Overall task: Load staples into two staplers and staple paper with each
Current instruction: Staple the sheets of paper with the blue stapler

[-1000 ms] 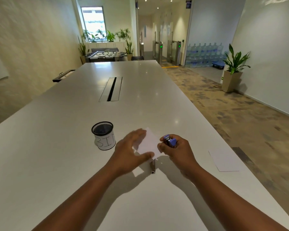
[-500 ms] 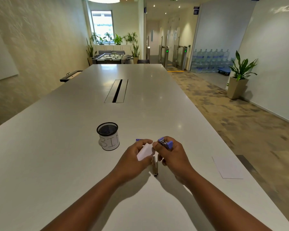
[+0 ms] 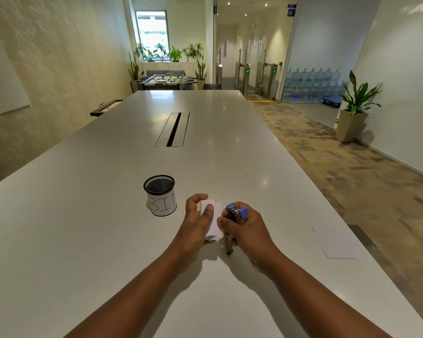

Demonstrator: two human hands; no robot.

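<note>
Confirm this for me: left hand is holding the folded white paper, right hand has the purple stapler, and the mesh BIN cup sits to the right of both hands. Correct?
Not quite. In the head view the mesh BIN cup stands to the left of both hands, not the right. The rest holds: the left hand holds the folded white paper and the right hand grips the purple stapler.

Blue stapler upright, held beside folded white paper.

A black mesh cup with a white label reading "BIN" stands on the long white table, whose cable slot lies farther up, while beyond it sit what looks like a foosball table, potted plants and stacked water bottles.
</note>
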